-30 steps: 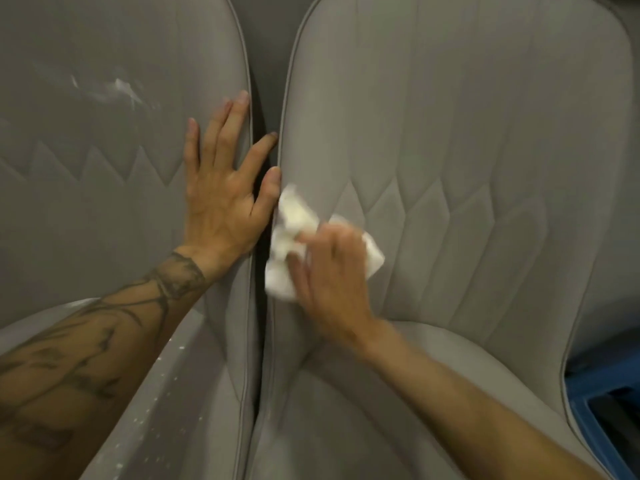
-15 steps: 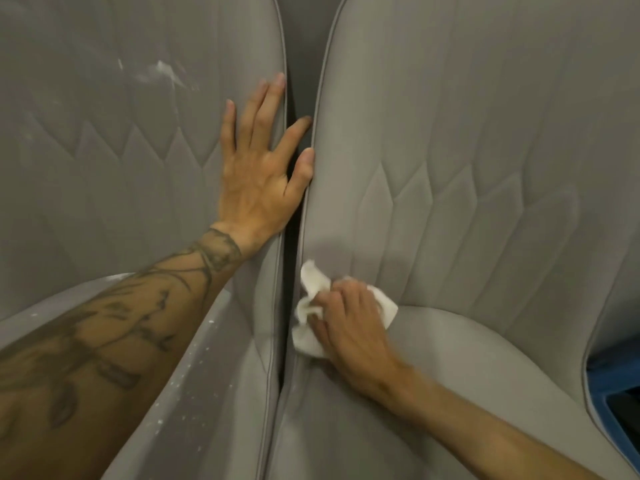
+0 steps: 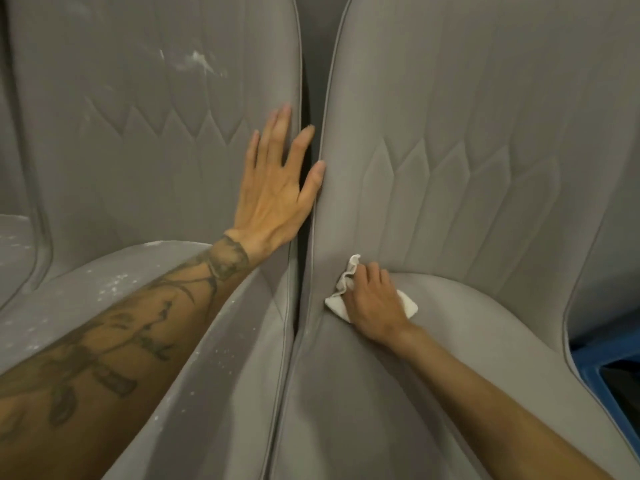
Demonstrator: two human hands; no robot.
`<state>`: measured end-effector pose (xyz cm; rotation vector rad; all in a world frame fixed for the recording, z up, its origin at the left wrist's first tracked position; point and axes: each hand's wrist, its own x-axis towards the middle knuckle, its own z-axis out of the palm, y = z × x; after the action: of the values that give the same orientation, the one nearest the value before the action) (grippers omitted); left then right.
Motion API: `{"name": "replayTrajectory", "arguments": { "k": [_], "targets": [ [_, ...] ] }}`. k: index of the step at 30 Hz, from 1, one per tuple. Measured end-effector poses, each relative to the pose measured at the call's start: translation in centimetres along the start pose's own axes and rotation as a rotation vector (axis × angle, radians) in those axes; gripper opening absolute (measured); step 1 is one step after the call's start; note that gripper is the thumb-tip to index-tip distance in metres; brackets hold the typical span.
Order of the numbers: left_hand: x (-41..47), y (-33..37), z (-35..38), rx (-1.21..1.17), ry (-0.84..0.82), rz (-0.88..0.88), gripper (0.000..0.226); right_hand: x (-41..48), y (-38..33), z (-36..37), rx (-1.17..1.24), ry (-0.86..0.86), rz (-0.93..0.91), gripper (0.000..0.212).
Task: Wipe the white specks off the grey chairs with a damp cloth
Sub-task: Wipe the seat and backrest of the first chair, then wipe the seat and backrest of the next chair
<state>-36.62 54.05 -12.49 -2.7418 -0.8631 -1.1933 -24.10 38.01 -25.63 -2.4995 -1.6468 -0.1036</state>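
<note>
Two grey upholstered chairs stand side by side, the left chair (image 3: 138, 161) and the right chair (image 3: 485, 140). White smears (image 3: 199, 62) mark the left chair's backrest, and white specks (image 3: 110, 284) dot its seat. My left hand (image 3: 277, 188) lies flat with straight fingers on the left chair's right edge, its thumb against the right chair's edge. My right hand (image 3: 374, 303) presses a crumpled white cloth (image 3: 343, 294) onto the right chair where the backrest meets the seat, at its left side. Fingers cover most of the cloth.
A narrow dark gap (image 3: 304, 209) runs between the two chairs. A blue object (image 3: 602, 358) shows at the lower right, past the right chair's edge. Part of another speckled grey seat (image 3: 14, 237) shows at the far left.
My right hand has slid the cloth down the right chair's backrest, from beside my left thumb to the crease above the seat. My left hand has stayed pressed on the left chair's edge.
</note>
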Motion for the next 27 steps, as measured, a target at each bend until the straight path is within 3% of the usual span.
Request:
{"name": "replayTrajectory", "arguments": {
  "k": [2, 6, 8, 12, 14, 20, 23, 27],
  "targets": [
    [-3.3, 0.4, -0.6, -0.025, -0.068, -0.041, 0.057, -1.2, -1.8, 0.3, -0.034, 0.029, 0.058, 0.036],
    [-11.2, 0.4, -1.5, -0.04, -0.274, -0.135, 0.049, -7.5, -6.5, 1.2, 0.132, 0.056, -0.276, 0.03],
    [-14.7, 0.3, -2.3, -0.038, -0.37, -0.171, 0.044, -7.4, -6.0, 0.3, 0.156, 0.047, -0.327, 0.028],
    [-18.9, -1.7, -4.9, 0.077, -0.483, -0.234, 0.035, -5.4, -5.9, -0.8, 0.047, 0.097, -0.129, 0.026],
    [-20.2, -3.3, -6.4, 0.124, -0.518, -0.283, 0.03, -6.4, -7.8, -0.4, 0.051, 0.012, -0.083, 0.035],
    [-22.8, -7.1, -9.3, 0.199, -0.563, -0.31, 0.037, -9.8, -12.3, 0.3, 0.072, 0.083, -0.248, 0.04],
    [-23.2, -10.0, -10.6, 0.203, -0.574, -0.316, 0.052, -7.4, -13.4, 0.0, 0.123, 0.135, -0.145, 0.023],
    [-23.9, -14.3, -11.8, 0.191, -0.568, -0.299, 0.057, -4.8, -15.7, 0.8, 0.089, 0.101, 0.121, 0.029]
  ]
}}
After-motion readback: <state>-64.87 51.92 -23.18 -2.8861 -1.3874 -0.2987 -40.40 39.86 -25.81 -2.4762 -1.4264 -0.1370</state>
